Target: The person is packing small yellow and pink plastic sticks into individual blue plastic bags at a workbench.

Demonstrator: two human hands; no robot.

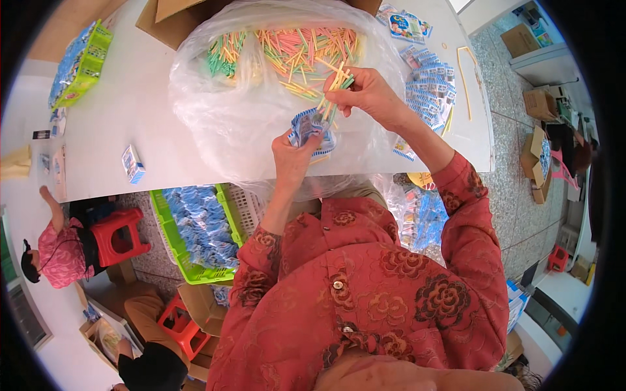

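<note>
My left hand (293, 156) pinches a small blue-and-white packet (302, 126) over the near part of a clear plastic bag (215, 140). Just above it, my right hand (372, 98) grips a small bunch of thin yellow and green sticks (340, 79), their lower ends at the packet's mouth. Whether the tips are inside the packet is hard to make out. Beyond both hands, a heap of pink, yellow and green sticks (310, 49) lies on the bag. To the right, many blue-and-white packets (430, 88) overlap in a fan on the white table (104, 124).
A green basket (195, 277) of blue packets stands below the table's front edge. Another green basket (98, 49) sits far left, and a small box (133, 164) lies nearer. A cardboard box (156, 32) borders the heap. Co-workers sit at left near red stools (120, 234).
</note>
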